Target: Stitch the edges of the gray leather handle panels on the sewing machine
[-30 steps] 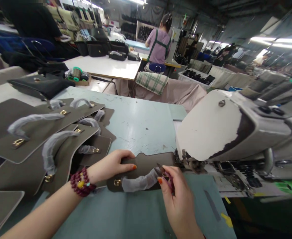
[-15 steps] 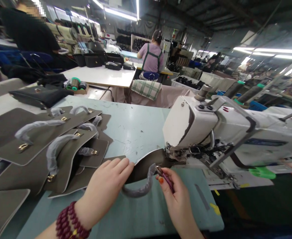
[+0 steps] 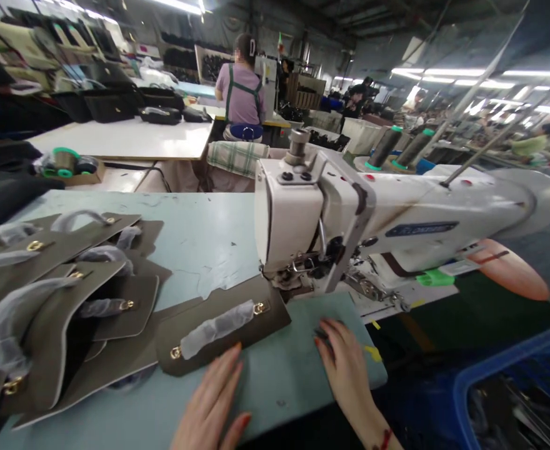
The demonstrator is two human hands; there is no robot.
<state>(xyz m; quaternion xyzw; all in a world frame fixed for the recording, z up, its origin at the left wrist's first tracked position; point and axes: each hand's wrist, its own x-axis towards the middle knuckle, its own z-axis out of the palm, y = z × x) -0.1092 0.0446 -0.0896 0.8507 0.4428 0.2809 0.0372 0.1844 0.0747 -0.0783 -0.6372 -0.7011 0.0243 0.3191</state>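
Note:
A brown leather bag panel lies on the pale green table, its far end under the needle area of a white sewing machine. A plastic-wrapped handle with gold rings sits on the panel. My left hand lies flat and open on the table, fingertips touching the panel's near edge. To the right of the panel, my right hand rests with fingers stretched on the table's corner, below the machine head. Something small and dark shows at its fingertips; I cannot make it out.
Several more brown panels with wrapped handles are piled at the left. A blue crate stands at the lower right. Another person's arm reaches in behind the machine. A person in a purple shirt sits at a far white table.
The panel, lifted and bent half a second ago, now lies flat with its handle up. Both hands have let go and drawn back toward me. The view has swung right.

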